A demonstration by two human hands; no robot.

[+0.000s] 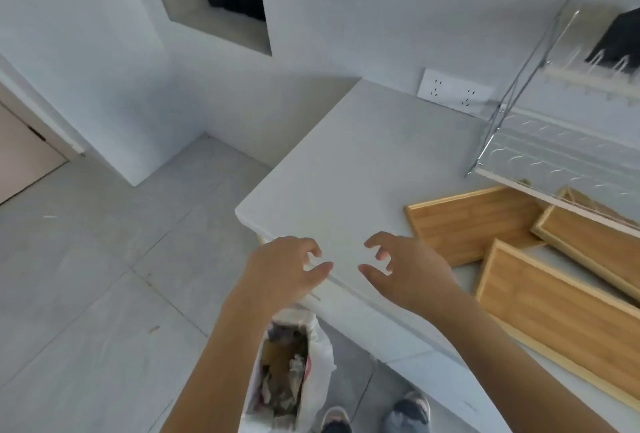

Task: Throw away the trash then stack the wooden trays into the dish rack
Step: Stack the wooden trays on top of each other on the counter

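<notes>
Three wooden trays lie on the white counter point(346, 162) at the right: one flat point(467, 221), one nearer me point(554, 311), one partly under the dish rack point(595, 245). The metal dish rack point(554, 148) stands at the back right. On the floor below my arms stands a white trash bag point(287, 370), full of crumpled scraps. My left hand point(280, 266) and my right hand point(408, 266) hover over the counter's front corner, fingers spread and curled, holding nothing.
A double wall socket point(453, 91) sits behind the counter. A dark item point(620, 37) rests on the rack's upper tier. Grey tiled floor point(86, 294) spreads to the left, with a door point(24, 158) at the far left. My shoes point(405, 412) show at the bottom.
</notes>
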